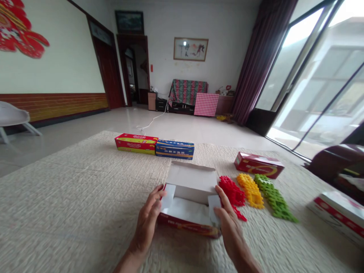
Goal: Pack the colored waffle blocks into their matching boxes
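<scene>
An opened dark red cardboard box lies between my hands, its white lid flap folded up and away from me. White lining shows inside it. My left hand grips the left end, thumb at the white side flap. At the right end, my right hand holds the box by its other side flap. Just right of the box lie red plastic interlocking pieces, yellow ones and green ones.
A red-and-yellow box and a blue box stand end to end on the beige quilted cover. Another dark red box sits behind the plastic pieces. A white-and-red box is at the far right.
</scene>
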